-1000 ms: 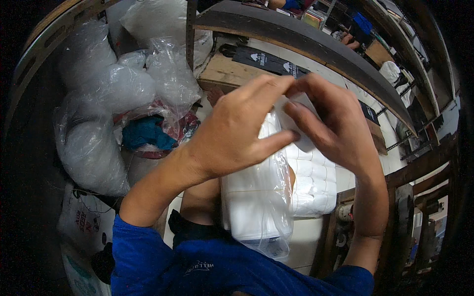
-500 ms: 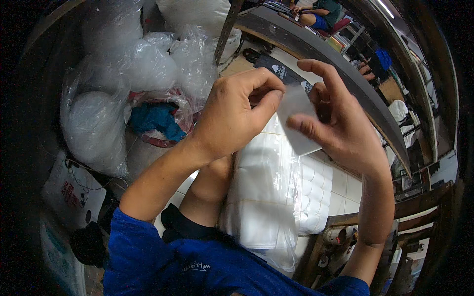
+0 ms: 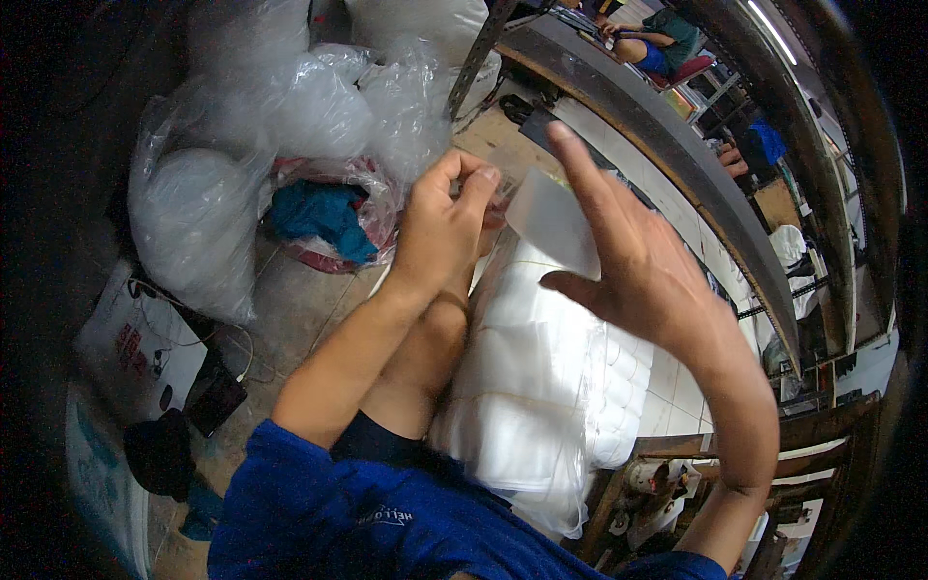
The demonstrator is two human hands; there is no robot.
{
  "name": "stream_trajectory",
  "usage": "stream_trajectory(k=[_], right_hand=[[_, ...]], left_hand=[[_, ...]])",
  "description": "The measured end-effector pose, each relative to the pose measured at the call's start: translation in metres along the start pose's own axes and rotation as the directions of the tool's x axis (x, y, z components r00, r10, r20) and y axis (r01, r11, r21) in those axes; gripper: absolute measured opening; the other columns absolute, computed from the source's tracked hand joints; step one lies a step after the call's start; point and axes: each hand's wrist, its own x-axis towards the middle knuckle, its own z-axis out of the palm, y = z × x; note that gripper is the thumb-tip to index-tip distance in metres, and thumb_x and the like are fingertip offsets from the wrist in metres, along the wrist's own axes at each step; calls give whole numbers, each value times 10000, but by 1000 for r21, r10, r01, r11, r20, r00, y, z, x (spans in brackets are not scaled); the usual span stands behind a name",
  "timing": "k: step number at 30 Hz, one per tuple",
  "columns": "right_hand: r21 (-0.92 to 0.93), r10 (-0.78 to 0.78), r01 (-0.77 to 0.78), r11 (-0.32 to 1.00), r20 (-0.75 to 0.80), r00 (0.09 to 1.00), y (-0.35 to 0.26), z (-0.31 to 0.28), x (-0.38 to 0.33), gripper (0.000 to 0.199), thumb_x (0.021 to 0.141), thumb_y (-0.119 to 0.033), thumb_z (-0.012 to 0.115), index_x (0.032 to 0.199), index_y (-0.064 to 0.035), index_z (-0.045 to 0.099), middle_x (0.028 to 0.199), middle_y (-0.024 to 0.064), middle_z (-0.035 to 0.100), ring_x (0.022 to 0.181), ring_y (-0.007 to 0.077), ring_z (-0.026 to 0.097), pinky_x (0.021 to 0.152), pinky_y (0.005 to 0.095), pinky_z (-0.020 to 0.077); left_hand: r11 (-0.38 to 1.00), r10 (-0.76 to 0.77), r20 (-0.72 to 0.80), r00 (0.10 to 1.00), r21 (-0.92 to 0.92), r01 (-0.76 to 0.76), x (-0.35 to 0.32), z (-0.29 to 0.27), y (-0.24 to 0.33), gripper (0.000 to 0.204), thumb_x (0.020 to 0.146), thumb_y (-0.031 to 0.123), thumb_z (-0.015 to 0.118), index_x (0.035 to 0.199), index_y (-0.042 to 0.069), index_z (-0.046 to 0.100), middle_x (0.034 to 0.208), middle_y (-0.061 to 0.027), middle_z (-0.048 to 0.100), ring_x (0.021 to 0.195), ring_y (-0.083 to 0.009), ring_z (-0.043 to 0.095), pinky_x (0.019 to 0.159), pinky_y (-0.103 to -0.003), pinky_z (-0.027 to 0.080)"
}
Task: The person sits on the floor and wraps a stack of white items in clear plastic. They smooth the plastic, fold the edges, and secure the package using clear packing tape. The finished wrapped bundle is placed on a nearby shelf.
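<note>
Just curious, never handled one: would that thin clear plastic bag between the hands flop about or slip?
The thin clear plastic bag probably flops: it hangs from the left hand pinching its edge. Likely very light and slippery, since the right hand steadies it with open fingers.

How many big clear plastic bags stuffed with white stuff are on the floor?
3: one clear plastic bag at far left, one behind it, one beside the hands. More may be hidden.

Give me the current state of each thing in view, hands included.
left hand: fingers pinched shut on the clear plastic bag
right hand: open, fingers spread, palm against the bag
clear plastic bag: held up between both hands
stack of white pads: bagged, resting on the lap
blue cloth: crumpled in a plastic bag on the floor
</note>
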Motion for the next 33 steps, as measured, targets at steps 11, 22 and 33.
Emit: stream_trajectory(k=[11, 22, 33], right_hand=[[-450, 306, -117, 885, 375, 875, 2, -24, 57, 818, 718, -47, 743, 1442, -54, 363, 1125, 227, 626, 1009, 356, 644, 873, 418, 544], [-446, 319, -53, 894, 548, 773, 16, -18, 78, 577, 754, -147, 675, 1280, 2, 492, 1020, 231, 659, 965, 372, 652, 817, 435, 549], [-397, 263, 26, 917, 654, 709, 26, -2, 79, 501, 754, -181, 639, 1206, 10, 536, 995, 241, 669, 952, 377, 656, 786, 446, 550]], left_hand=[[850, -435, -146, 889, -391, 352, -2, -4, -72, 117, 907, 159, 583, 870, 55, 621, 701, 13, 541, 570, -90, 491, 523, -245, 365], [720, -674, -176, 718, -377, 583, -15, 17, -138, 76, 778, 163, 601, 781, 87, 598, 680, 6, 520, 573, -104, 430, 526, -266, 333], [638, -745, -43, 665, -335, 693, -17, 13, -205, 206, 835, 167, 543, 880, 71, 719, 725, -39, 596, 595, -169, 504, 551, -324, 393]])
